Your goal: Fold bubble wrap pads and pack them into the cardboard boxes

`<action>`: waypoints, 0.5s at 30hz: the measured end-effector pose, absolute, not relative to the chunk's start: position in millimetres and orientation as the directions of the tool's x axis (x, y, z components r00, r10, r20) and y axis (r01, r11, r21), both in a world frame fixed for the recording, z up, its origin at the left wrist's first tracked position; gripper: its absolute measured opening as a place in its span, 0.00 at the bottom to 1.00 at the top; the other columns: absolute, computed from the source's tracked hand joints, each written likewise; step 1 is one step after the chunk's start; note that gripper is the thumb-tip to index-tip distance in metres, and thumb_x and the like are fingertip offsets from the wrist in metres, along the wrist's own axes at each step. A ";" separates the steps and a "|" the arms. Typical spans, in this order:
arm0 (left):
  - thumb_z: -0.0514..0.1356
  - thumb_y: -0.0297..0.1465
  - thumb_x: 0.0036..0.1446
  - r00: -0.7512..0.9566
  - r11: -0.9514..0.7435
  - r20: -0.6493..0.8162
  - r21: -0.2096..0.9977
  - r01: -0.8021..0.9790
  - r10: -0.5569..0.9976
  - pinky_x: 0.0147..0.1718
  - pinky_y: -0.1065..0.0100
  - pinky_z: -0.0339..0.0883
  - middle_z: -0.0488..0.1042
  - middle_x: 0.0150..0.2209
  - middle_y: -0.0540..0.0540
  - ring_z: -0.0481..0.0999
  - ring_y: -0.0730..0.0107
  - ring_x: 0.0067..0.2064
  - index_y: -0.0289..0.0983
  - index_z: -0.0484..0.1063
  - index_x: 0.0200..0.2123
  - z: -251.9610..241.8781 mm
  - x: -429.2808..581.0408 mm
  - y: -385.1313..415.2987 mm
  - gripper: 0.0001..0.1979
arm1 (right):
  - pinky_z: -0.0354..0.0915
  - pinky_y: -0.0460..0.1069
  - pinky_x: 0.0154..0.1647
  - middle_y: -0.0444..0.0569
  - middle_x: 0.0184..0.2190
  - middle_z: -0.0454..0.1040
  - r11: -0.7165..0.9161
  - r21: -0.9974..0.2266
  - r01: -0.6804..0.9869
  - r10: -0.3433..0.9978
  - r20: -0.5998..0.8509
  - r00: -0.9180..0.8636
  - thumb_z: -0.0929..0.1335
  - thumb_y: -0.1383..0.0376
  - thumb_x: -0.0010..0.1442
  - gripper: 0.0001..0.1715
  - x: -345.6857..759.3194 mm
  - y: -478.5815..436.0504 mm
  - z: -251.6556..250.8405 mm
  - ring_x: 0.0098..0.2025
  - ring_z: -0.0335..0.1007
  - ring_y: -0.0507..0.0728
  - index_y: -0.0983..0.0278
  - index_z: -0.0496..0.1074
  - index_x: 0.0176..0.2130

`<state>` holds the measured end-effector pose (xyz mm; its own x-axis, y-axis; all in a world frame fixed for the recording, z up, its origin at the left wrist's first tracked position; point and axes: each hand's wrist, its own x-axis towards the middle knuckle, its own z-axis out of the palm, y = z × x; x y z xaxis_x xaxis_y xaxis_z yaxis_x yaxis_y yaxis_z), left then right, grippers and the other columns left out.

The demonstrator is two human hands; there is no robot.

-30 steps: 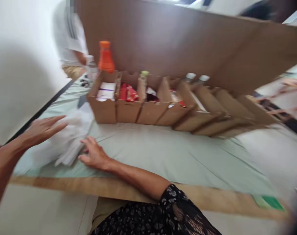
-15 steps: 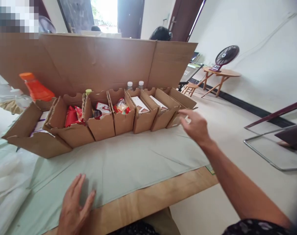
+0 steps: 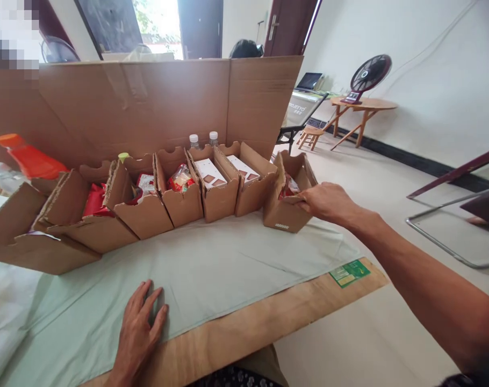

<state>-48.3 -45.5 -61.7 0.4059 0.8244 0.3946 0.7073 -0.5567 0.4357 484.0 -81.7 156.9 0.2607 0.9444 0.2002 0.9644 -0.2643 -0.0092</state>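
Observation:
My right hand [image 3: 327, 203] grips the front rim of a cardboard box [image 3: 287, 215] at the right end of the row. Inside that box lies a red and white packet [image 3: 289, 185]. It stands turned and a little apart from the neighbouring cardboard box [image 3: 254, 196], which holds a white carton [image 3: 243, 171]. My left hand [image 3: 142, 322] rests with fingers spread on the pale green cloth [image 3: 212, 269], holding nothing. Further left, boxes hold another white carton [image 3: 209, 173], a clear and red snack packet [image 3: 181, 178] and a red packet [image 3: 94, 200].
A tall cardboard panel [image 3: 167, 102] stands behind the row. An orange bottle [image 3: 35, 156] leans at the left, and two clear bottles [image 3: 194, 142] stand behind the boxes. A bare wooden table edge [image 3: 244, 322] runs along the front. A fan [image 3: 369, 75] sits on a small table [image 3: 373, 105].
My right hand has taken hold of the end box, which is pulled forward and turned away from the row. My left hand has settled on the cloth. The view has shifted right.

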 end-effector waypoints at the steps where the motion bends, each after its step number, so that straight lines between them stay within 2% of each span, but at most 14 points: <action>1: 0.57 0.41 0.65 0.404 -0.558 0.399 0.439 0.704 0.823 0.62 0.43 0.70 0.73 0.63 0.40 0.71 0.46 0.65 0.45 0.78 0.53 -62.1 -47.8 -46.5 0.17 | 0.62 0.54 0.35 0.53 0.21 0.76 -0.244 0.032 0.969 0.961 0.142 0.238 0.72 0.60 0.58 0.15 471.8 -83.0 159.1 0.30 0.75 0.61 0.61 0.77 0.22; 3: 0.57 0.40 0.65 0.409 -0.569 0.410 0.438 0.696 0.815 0.62 0.42 0.69 0.73 0.62 0.37 0.71 0.44 0.65 0.43 0.78 0.52 -62.0 -46.1 -47.3 0.17 | 0.64 0.53 0.33 0.54 0.24 0.78 -0.204 0.138 0.969 0.979 0.003 0.206 0.69 0.58 0.61 0.16 440.4 -75.6 165.6 0.32 0.77 0.62 0.60 0.77 0.24; 9: 0.57 0.39 0.64 0.409 -0.578 0.422 0.444 0.685 0.809 0.62 0.41 0.69 0.74 0.62 0.37 0.72 0.43 0.64 0.44 0.79 0.51 -63.9 -44.3 -51.4 0.17 | 0.68 0.52 0.39 0.57 0.34 0.83 -0.166 0.174 0.971 0.986 0.003 0.169 0.67 0.63 0.64 0.13 330.8 -25.3 190.6 0.40 0.80 0.63 0.63 0.81 0.34; 11: 0.58 0.39 0.63 0.390 -0.566 0.424 0.466 0.680 0.817 0.61 0.41 0.69 0.74 0.61 0.38 0.72 0.43 0.64 0.44 0.79 0.50 -65.2 -45.4 -53.9 0.16 | 0.68 0.52 0.42 0.53 0.38 0.83 -0.112 0.108 0.988 0.991 0.084 0.103 0.64 0.63 0.67 0.16 312.0 -25.0 197.0 0.43 0.79 0.61 0.61 0.82 0.37; 13: 0.57 0.40 0.63 0.383 -0.559 0.417 0.497 0.663 0.824 0.60 0.40 0.71 0.75 0.61 0.38 0.73 0.43 0.63 0.44 0.79 0.50 -63.0 -44.5 -54.9 0.17 | 0.69 0.51 0.46 0.50 0.41 0.83 -0.044 -0.043 0.998 0.962 0.268 0.054 0.61 0.62 0.70 0.19 310.1 -37.5 202.0 0.44 0.79 0.59 0.60 0.81 0.39; 15: 0.57 0.41 0.63 0.396 -0.551 0.385 0.547 0.630 0.834 0.59 0.41 0.72 0.74 0.62 0.37 0.73 0.44 0.63 0.43 0.79 0.52 -53.8 -37.5 -52.3 0.18 | 0.69 0.52 0.50 0.50 0.43 0.83 -0.004 -0.197 0.980 0.875 0.473 0.099 0.61 0.60 0.70 0.21 325.2 -55.6 205.1 0.45 0.78 0.59 0.60 0.81 0.40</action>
<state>-37.5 -52.3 -53.8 0.3957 0.8338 0.3849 0.6297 -0.5514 0.5472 325.2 -55.6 205.1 0.0988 0.8755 0.4730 0.9804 -0.0042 -0.1970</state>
